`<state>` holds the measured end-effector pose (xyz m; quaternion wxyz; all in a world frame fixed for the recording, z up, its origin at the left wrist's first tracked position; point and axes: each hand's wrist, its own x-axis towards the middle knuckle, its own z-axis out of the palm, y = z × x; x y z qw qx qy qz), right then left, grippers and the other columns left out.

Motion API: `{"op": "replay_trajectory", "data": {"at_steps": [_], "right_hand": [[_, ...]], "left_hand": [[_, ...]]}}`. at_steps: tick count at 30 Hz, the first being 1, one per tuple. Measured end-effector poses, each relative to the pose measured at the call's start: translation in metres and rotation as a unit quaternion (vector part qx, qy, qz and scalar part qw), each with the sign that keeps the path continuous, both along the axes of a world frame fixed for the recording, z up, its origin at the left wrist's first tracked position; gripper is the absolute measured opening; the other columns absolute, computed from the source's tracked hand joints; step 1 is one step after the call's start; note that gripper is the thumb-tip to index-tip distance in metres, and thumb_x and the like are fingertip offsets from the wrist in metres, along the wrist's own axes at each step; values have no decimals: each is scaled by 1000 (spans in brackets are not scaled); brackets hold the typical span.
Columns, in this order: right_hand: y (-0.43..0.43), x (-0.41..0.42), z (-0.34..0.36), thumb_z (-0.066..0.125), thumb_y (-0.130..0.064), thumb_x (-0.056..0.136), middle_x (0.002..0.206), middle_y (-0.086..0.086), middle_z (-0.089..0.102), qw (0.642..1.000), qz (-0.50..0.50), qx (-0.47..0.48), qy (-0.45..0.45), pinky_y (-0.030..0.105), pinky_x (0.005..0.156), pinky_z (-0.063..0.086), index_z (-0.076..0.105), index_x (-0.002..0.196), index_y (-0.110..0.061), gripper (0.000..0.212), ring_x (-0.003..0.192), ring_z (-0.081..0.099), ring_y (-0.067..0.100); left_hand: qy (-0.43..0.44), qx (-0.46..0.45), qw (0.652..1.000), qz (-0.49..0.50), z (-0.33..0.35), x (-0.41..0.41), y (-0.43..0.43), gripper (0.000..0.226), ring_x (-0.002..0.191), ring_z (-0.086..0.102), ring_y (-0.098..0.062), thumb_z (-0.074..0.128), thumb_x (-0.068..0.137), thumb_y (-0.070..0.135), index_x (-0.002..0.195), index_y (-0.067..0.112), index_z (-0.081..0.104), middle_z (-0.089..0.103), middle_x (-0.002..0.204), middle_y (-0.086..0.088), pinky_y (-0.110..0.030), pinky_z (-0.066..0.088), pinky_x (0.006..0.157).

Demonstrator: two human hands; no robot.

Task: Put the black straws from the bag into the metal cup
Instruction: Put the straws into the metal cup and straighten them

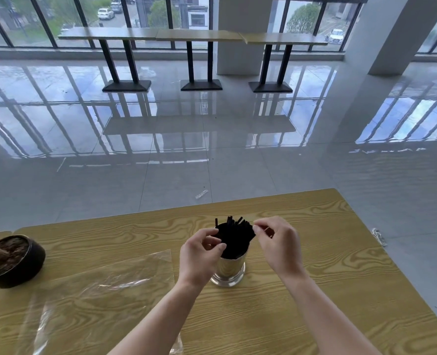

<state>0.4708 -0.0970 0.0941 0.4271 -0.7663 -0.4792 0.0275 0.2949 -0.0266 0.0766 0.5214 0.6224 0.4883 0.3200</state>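
Black straws [234, 239] upright in metal cup [229, 270], tips fanning right; left hand [199, 254], right hand [279, 242] curl against them, I can't tell grip.

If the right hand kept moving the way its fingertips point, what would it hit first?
The right hand points left at the black straws standing in the metal cup, so it would probably meet their tops first. Its fingertips look nearly touching them, though depth is unclear.
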Motion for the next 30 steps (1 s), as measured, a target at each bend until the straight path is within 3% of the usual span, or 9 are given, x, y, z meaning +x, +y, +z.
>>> {"op": "replay_trajectory", "data": {"at_steps": [4, 6, 9, 12, 16, 20, 24, 27, 30], "right_hand": [[-14, 7, -13, 71, 1, 85, 85, 0, 67, 973, -5, -75, 216, 40, 63, 62, 67, 123, -10, 41, 69, 66, 17], [-20, 3, -21, 77, -5, 83, 81, 5, 61, 939, 54, -134, 313, 34, 55, 58, 55, 137, -16, 60, 62, 60, 16], [-17, -2, -26, 85, -24, 78, 77, 1, 57, 939, 87, -187, 275, 26, 58, 49, 45, 147, -22, 80, 64, 55, 10], [-5, -1, -24, 86, -29, 77, 76, -3, 60, 951, 67, -188, 235, 26, 70, 52, 44, 149, -20, 83, 71, 59, 9], [8, 2, -20, 85, -27, 79, 81, -4, 64, 952, 65, -183, 235, 32, 72, 56, 48, 146, -19, 77, 74, 63, 10], [10, 6, -20, 82, -22, 81, 84, 1, 68, 949, 56, -171, 259, 42, 74, 60, 53, 142, -18, 68, 73, 64, 15], [3, 6, -24, 84, -18, 78, 80, 0, 70, 949, 60, -158, 267, 39, 71, 59, 59, 137, -22, 64, 70, 64, 12], [4, 4, -23, 88, -21, 73, 69, -7, 62, 952, 72, -167, 245, 33, 68, 56, 67, 125, -26, 56, 63, 58, 6], [13, 2, -17, 91, -30, 67, 66, -10, 64, 964, 72, -174, 189, 28, 64, 53, 71, 103, -30, 41, 62, 59, 4]], "left_hand": [[15, 59, 996, -62, -2, -9, 0, 60, 92, 68, -3, 80, 73, 0, 123, 30, 65, 70, 104, 9, -23, 55, 79], [86, 151, 981, -86, -6, -13, -3, 69, 87, 60, -1, 82, 69, 6, 128, 34, 60, 60, 101, 16, -18, 47, 72], [215, 210, 945, -128, -2, -11, -11, 75, 76, 50, 10, 84, 66, 38, 132, 45, 47, 47, 87, 26, -14, 37, 63], [252, 233, 932, -118, 5, 4, -10, 67, 69, 48, 1, 73, 71, 53, 131, 39, 47, 47, 77, 22, -14, 32, 57], [244, 234, 937, -83, 13, 25, 2, 50, 80, 64, -18, 72, 80, 47, 122, 29, 54, 66, 89, 8, -31, 49, 64], [215, 191, 957, -40, 15, 31, 18, 40, 77, 63, -15, 77, 79, 35, 115, 26, 60, 65, 79, 9, -29, 47, 66], [167, 166, 972, -14, 0, 14, 13, 69, 81, 54, -4, 86, 71, 34, 131, 27, 54, 57, 91, 11, -21, 39, 71], [219, 149, 964, -25, -10, 4, 11, 90, 98, 58, -15, 86, 70, 40, 147, 23, 41, 61, 107, 1, -29, 44, 84], [264, 117, 956, -54, -5, 14, 23, 86, 112, 62, -26, 83, 73, 44, 146, 19, 43, 70, 113, -6, -39, 50, 93]]}}
